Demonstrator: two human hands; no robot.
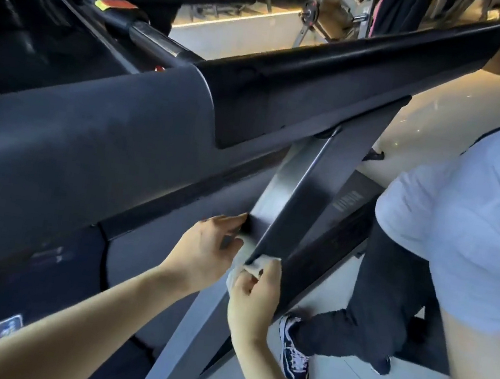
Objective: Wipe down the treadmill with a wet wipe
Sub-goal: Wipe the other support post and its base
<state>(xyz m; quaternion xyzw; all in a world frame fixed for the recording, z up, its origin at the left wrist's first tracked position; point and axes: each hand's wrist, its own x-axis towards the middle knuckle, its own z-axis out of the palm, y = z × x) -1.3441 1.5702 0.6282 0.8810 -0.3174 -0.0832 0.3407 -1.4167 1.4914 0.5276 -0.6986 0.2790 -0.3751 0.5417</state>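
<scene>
- right hand (255, 289) pinches crumpled white wet wipe (255, 264) against edge of flat, smooth grey treadmill upright (292, 201)
- left hand (205, 247) relaxed, uncurled fingers touching upright
- matte rounded console housing (88, 141) above

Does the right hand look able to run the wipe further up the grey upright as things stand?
Probably yes. The right hand holds the wet wipe on the upright, which is bare above it up to the handrail. The left hand touches its other edge, beside that path.
</scene>
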